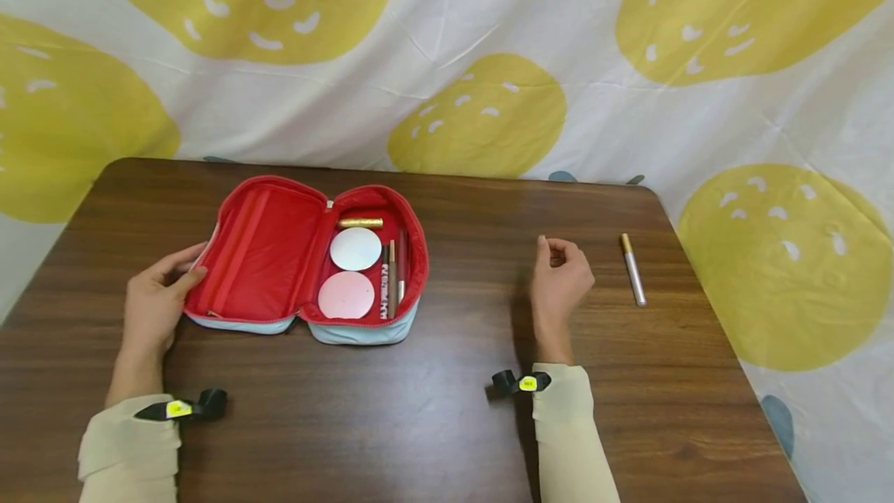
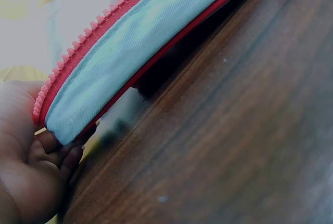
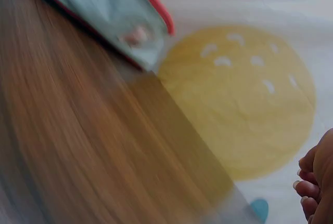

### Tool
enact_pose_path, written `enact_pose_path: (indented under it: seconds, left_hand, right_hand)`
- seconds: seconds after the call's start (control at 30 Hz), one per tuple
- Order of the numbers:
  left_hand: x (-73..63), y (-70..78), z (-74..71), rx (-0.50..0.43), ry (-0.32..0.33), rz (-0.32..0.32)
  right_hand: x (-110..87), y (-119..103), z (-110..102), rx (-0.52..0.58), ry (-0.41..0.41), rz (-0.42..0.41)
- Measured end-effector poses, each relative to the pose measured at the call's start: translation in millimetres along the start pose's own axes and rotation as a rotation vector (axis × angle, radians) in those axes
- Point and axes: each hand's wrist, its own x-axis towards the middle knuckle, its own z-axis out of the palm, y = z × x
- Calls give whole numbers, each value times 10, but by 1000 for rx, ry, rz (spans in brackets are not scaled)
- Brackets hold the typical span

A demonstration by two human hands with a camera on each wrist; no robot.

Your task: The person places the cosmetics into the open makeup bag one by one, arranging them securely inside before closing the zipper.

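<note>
My left hand (image 1: 157,297) grips the outer edge of the lid of a red-lined, pale blue zip cosmetic bag (image 1: 261,254). In the left wrist view the fingers go under the lid's pale blue side (image 2: 119,68), which is raised off the table. Inside the bag lie a white round compact (image 1: 355,249), a pink round compact (image 1: 346,295), a gold tube (image 1: 361,223) and several slim sticks (image 1: 393,278). My right hand (image 1: 562,274) hovers to the right of the bag, fingers loosely curled and nothing in them.
A slim tube with a gold cap and silver body (image 1: 634,270) lies on the brown wooden table (image 1: 461,425), right of my right hand. Behind the table hangs a white cloth (image 1: 461,14) with yellow fruit shapes.
</note>
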Motion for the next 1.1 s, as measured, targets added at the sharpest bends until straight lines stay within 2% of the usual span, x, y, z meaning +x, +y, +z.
enact_pose_path:
  seconds: [0.3,0.53,0.67,0.9,1.1]
  left_hand:
    - [4,-2,14,-20,4,9]
    - [-2,-9,29,-16,5,14]
    - [-8,-11,14,-3,15,12]
    - [-1,-14,7,7,9,6]
    - [-3,-18,1,27,11,-3]
  right_hand:
    - [218,332,-201,-75,35,98]
    - [392,608,-395,-168,125,246]
    - [440,728,-495,-160,156,315]
    - [509,909,-609,-126,201,309]
    - [525,1072,-627,-141,247,312]
